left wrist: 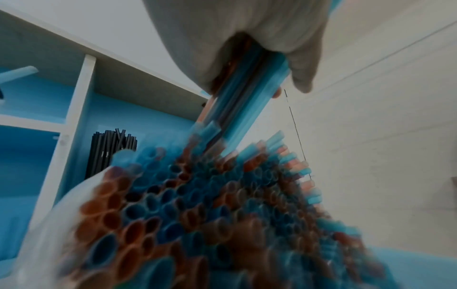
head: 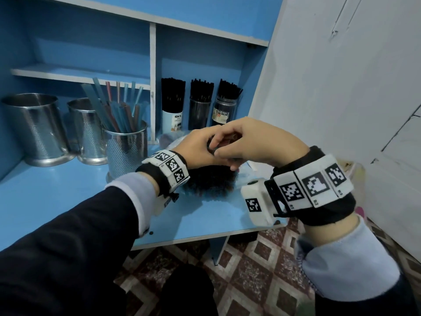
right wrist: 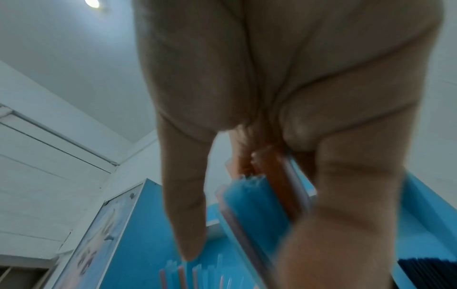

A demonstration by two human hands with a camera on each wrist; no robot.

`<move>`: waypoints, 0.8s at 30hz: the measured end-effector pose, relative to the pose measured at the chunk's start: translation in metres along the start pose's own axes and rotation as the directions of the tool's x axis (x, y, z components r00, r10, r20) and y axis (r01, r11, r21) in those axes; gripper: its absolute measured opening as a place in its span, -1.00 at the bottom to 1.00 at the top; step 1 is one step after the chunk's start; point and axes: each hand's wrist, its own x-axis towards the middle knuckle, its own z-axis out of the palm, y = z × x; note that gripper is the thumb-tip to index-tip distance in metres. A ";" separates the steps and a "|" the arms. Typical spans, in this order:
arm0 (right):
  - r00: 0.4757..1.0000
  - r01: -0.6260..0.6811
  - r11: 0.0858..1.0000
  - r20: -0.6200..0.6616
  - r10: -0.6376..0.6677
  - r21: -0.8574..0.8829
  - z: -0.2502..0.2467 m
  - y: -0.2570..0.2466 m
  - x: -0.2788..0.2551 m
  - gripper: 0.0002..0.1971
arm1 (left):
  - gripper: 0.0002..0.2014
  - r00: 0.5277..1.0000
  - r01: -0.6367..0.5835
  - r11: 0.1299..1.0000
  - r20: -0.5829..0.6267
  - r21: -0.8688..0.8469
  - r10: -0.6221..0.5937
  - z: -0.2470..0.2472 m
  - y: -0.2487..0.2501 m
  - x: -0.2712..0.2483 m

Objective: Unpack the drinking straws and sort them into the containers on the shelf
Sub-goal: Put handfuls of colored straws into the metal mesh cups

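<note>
1. Head view: both hands meet above the blue surface [head: 57, 190], over a dark mass of packed straws [head: 209, 181] lying on it. The left hand [head: 196, 149] and right hand [head: 255, 142] are curled against each other; what they grip is hidden here. On the shelf behind stand three perforated steel containers; the nearest container [head: 126, 149] holds blue and reddish straws leaning at angles, the other two [head: 37, 128] look empty from here. Right of the divider, three jars [head: 199, 110] are filled with upright black straws.

2. Left wrist view: the bundle of straws [left wrist: 197, 215] fills the frame end-on, open round mouths in blue and brown-orange, with clear plastic wrap [left wrist: 49, 224] along its left edge. Above, fingers [left wrist: 247, 39] are clenched round a few blue and orange straws [left wrist: 242, 109] standing out of the pack. Whose fingers these are is unclear. Black straws [left wrist: 111, 150] show behind.

3. Right wrist view: blurred; the right hand's [right wrist: 284, 97] fingers are closed round a small bunch of blue and orange straws [right wrist: 259, 195].
</note>
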 end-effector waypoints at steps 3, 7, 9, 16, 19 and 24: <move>0.998 0.063 0.993 -0.023 -0.066 -0.100 -0.012 -0.005 -0.015 -0.66 | -0.61 0.999 -0.007 0.988 -0.054 -0.153 -0.001 0.004 0.001 0.004; 0.926 0.264 0.936 -0.211 -0.313 -0.231 -0.018 -0.009 -0.027 -0.45 | -0.69 0.988 -0.011 0.980 -0.152 -0.198 -0.020 0.003 0.013 0.007; 0.859 0.395 0.892 -0.257 -0.443 -0.219 -0.014 -0.013 -0.029 -0.55 | -0.66 0.981 -0.007 0.982 -0.194 -0.187 -0.030 -0.002 0.023 0.008; 0.602 0.626 0.764 -0.526 -0.600 -0.156 0.004 -0.037 -0.020 -0.68 | -0.72 0.945 -0.066 0.957 -0.326 -0.284 -0.032 -0.036 0.040 -0.013; 0.552 0.671 0.730 -0.570 -0.609 -0.130 0.016 -0.046 -0.007 -0.64 | -0.74 0.950 -0.008 0.950 -0.298 -0.313 -0.090 -0.047 0.036 -0.033; 0.635 0.662 0.749 -0.510 -0.580 -0.027 0.047 -0.052 0.022 -0.75 | -0.83 0.943 0.176 0.921 -0.209 -0.347 -0.259 -0.058 0.006 -0.068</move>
